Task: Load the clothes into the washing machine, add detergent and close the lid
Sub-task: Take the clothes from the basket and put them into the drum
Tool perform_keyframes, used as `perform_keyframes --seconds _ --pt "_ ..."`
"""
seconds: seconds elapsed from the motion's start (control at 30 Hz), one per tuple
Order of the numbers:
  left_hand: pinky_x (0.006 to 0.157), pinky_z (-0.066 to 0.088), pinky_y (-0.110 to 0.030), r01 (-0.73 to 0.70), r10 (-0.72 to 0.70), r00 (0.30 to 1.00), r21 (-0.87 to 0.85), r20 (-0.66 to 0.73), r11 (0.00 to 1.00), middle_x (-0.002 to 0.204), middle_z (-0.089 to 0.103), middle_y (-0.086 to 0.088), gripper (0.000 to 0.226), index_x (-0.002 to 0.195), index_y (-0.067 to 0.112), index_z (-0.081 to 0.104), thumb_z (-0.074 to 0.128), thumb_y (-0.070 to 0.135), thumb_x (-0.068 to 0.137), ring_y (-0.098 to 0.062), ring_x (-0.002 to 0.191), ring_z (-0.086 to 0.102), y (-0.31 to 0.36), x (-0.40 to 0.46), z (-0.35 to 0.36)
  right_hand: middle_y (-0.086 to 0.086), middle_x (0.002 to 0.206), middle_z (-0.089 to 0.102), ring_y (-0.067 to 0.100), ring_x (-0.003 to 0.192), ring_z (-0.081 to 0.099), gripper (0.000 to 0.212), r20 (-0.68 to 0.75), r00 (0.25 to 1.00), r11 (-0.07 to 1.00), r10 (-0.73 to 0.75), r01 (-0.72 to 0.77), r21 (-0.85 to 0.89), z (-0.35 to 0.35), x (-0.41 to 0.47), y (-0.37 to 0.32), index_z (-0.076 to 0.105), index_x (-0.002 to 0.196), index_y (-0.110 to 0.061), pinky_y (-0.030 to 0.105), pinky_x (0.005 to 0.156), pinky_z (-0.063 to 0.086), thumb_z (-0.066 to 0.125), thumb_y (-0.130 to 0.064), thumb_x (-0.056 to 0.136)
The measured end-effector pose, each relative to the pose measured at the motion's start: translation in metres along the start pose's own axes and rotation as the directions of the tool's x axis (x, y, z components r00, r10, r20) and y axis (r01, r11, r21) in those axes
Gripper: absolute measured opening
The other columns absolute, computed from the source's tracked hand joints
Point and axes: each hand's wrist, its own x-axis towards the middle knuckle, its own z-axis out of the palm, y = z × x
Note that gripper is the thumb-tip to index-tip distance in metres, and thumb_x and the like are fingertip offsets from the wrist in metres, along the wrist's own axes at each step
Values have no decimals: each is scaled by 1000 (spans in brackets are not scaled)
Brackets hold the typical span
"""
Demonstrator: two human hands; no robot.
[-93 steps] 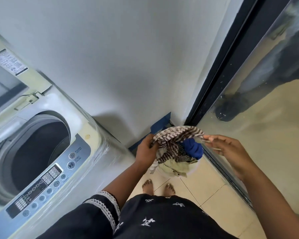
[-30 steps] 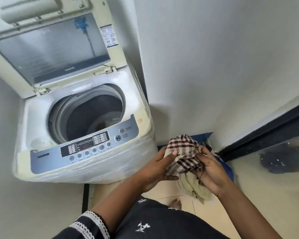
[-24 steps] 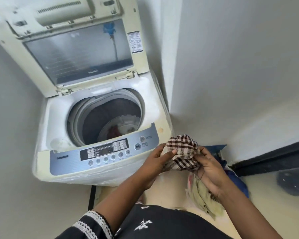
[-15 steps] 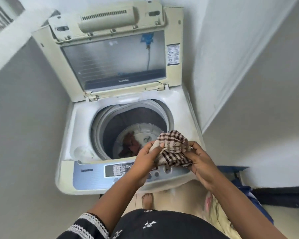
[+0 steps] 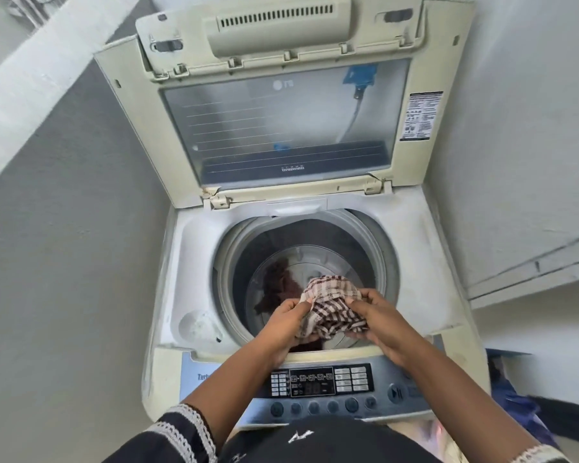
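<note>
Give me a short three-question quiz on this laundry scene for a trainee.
1. True or false: the lid is closed.
2. What do both hands hold over the drum? A) a bottle B) a checked cloth C) a basket
3. Fill in: a dark ____ garment already lies in the drum.

Key
1. False; it stands open.
2. B; the left hand and right hand both have a grip on the checked cloth.
3. Red; the red garment lies at the bottom.
</note>
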Motion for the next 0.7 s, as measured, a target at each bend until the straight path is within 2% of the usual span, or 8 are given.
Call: perform_keyframes --seconds 0.13,0.2,0.3,0.37,0.43,0.57,0.7 --pt "80 61 -36 56 -57 998 29 21 998 96 71 -8 26 115 7 53 51 28 101 -17 76 70 -1 6 0 19 125 61 33 106 66 31 -16 999 999 37 -38 -30 0 5 0 47 130 -12 52 87 58 55 -12 99" --pt "82 60 -37 34 -33 998 -8 47 999 103 73 -10 35 120 8 53 50 37 101 -20 81 73 -1 7 1 19 131 57 34 108 66 41 -22 999 998 32 -31 47 -2 6 -1 40 138 -15 47 83 60 55 -17 100" --pt "80 59 -34 -63 69 992 -64 107 996 119 70 -11 44 128 18 52 40 51 101 -25 98 73 -2 7 -2 21 130 60 34 102 70 44 -23 1000 974 -18 23 227 -7 4 -2 33 142 -19 41 74 62 51 -26 103" --pt "84 58 -36 -118 127 986 -89 105 989 121 69 -9 40 126 24 51 39 53 101 -24 103 71 -2 5 -5 23 132 59 33 104 71 47 -28 998 943 -63 69 326 -10 1 -2 29 147 -21 41 76 61 48 -25 104" --pt "87 58 -40 -144 152 986 -103 70 984 117 71 -8 38 124 22 54 42 50 101 -26 102 71 -1 3 -6 24 131 60 33 107 69 49 -49 994 926 -100 111 362 -10 -2 -1 26 149 -22 43 84 58 46 -20 105" --pt "83 57 -35 -226 226 974 13 -10 974 115 71 -11 27 118 16 60 55 35 100 -20 91 70 -4 -2 -1 24 120 65 32 102 71 39 -80 984 955 -158 173 240 -4 -10 0 36 140 -16 43 90 56 49 -11 103" --pt "74 54 -28 -347 354 934 133 -34 928 110 71 -12 15 113 18 62 57 23 99 -13 82 68 -3 -12 8 20 110 70 29 92 74 27 -108 948 948 -298 308 85 -3 -28 2 52 127 -12 38 83 58 50 -5 101"
